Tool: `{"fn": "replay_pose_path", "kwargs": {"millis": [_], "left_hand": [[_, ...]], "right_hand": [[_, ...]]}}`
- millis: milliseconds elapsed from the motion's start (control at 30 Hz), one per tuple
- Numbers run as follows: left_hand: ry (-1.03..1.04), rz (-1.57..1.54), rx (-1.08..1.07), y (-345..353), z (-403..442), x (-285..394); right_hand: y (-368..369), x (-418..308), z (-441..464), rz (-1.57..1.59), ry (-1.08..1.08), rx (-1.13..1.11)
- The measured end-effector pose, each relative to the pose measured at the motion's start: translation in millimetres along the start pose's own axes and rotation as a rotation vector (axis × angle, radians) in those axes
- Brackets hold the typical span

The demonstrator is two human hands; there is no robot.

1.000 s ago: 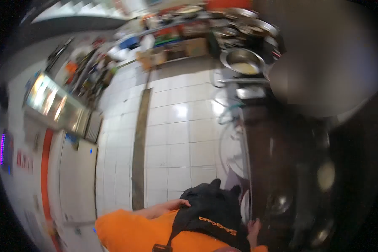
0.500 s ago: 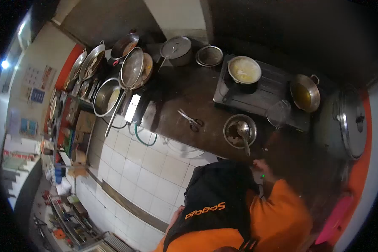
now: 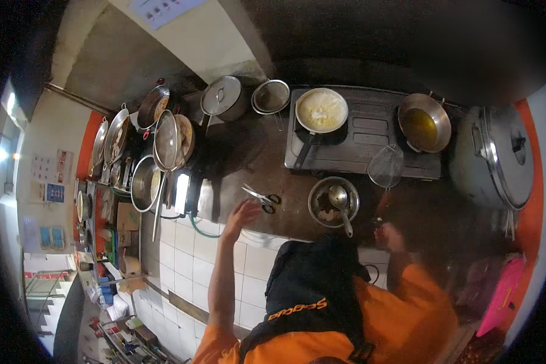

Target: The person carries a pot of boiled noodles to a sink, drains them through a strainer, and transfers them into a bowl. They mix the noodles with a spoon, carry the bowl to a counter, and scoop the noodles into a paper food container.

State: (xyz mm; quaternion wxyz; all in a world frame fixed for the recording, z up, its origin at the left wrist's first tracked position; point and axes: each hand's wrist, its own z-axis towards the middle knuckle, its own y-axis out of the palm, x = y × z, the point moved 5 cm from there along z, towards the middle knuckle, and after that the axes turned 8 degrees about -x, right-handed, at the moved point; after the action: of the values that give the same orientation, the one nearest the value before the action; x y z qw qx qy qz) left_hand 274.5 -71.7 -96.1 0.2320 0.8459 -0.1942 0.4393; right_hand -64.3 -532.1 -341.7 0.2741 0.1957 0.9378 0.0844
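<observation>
My left hand (image 3: 242, 218) reaches over the counter edge with its fingers stretched out and nothing in it. Just beyond its fingertips lies a pair of scissors (image 3: 264, 199) with dark handles. My right hand (image 3: 389, 236) is at the front edge of the counter, right of a metal bowl (image 3: 314, 211). Its fingers are dim and smeared, so their hold is unclear. A ladle (image 3: 339, 198) rests in the bowl with some brown stuff. A mesh strainer (image 3: 385, 168) leans at the stove's front edge, its reddish handle pointing toward my right hand.
On the stove (image 3: 370, 130) stand a pan of pale yellow food (image 3: 321, 110) and a wok with yellow oil (image 3: 420, 126). A large lidded pot (image 3: 485, 159) is at the right. A lidded saucepan (image 3: 221, 97), sieves (image 3: 270, 96) and several pans line the back left. A white power strip (image 3: 182, 193) lies left.
My left hand has risen from beside my body to the counter near the scissors. My right hand has shifted slightly right. The head view has turned, moving the counter leftward.
</observation>
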Motion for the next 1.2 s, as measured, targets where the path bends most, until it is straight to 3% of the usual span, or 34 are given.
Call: {"fn": "replay_pose_path", "kwargs": {"millis": [67,100,133,167,233,300,333,400,433,500,567,667,833,867,900,967,1000,1067,1100,1167,1200], "left_hand": [[-0.091,0.133,0.060,1,78,-36],[-0.156,0.266,0.029,6,114,-54],[-0.219,0.397,-0.001,13,145,-74],[-0.182,0.329,0.017,25,171,-90],[-0.155,0.258,0.035,48,219,-126],[-0.083,0.699,0.222,58,259,-144],[-0.142,0.636,0.238,85,249,-118],[-0.259,0.510,0.279,146,221,-56],[-0.359,0.516,0.396,154,218,-50],[-0.413,0.571,0.464,155,228,-64],[-0.462,0.645,0.537,146,234,-77],[-0.312,0.694,0.513,144,239,-94],[0.164,1.140,0.606,156,235,-97],[0.310,1.286,0.599,161,230,-85],[0.310,1.281,0.601,154,229,-86],[0.126,0.761,0.356,131,233,-109],[0.124,0.752,0.365,119,230,-110],[0.235,0.247,0.274,89,229,-107],[0.241,0.248,0.279,71,230,-95],[0.058,-0.342,0.194,46,245,-75],[-0.049,-0.413,0.071,63,242,-37]], "right_hand": [[15,-19,-33,0.497,-0.216,0.168],[12,-24,-28,0.502,-0.202,0.179],[13,-26,-16,0.627,-0.054,0.120],[17,-30,-10,0.749,0.091,0.060],[36,-45,-8,0.863,0.033,-0.043],[38,-40,19,1.025,-0.059,-0.165],[39,-29,31,1.016,-0.064,-0.159],[46,-37,43,1.102,-0.340,-0.237],[49,-50,45,1.088,-0.339,-0.233],[60,-49,41,1.569,0.031,-0.096],[58,-60,45,1.582,-0.048,-0.130],[47,-59,63,1.668,-0.195,-0.164],[20,-31,79,1.862,-0.329,-0.220],[25,-36,68,1.909,-0.269,-0.393],[31,-43,53,1.944,-0.206,-0.565],[26,-37,31,1.919,-0.227,-0.467],[25,-36,18,1.900,-0.251,-0.379],[25,-37,-9,1.993,-0.261,-0.374],[15,-30,-20,1.832,-0.352,-0.291],[1,-15,-40,1.662,-0.427,-0.210],[-7,-11,-49,1.606,-0.475,-0.107]]}}
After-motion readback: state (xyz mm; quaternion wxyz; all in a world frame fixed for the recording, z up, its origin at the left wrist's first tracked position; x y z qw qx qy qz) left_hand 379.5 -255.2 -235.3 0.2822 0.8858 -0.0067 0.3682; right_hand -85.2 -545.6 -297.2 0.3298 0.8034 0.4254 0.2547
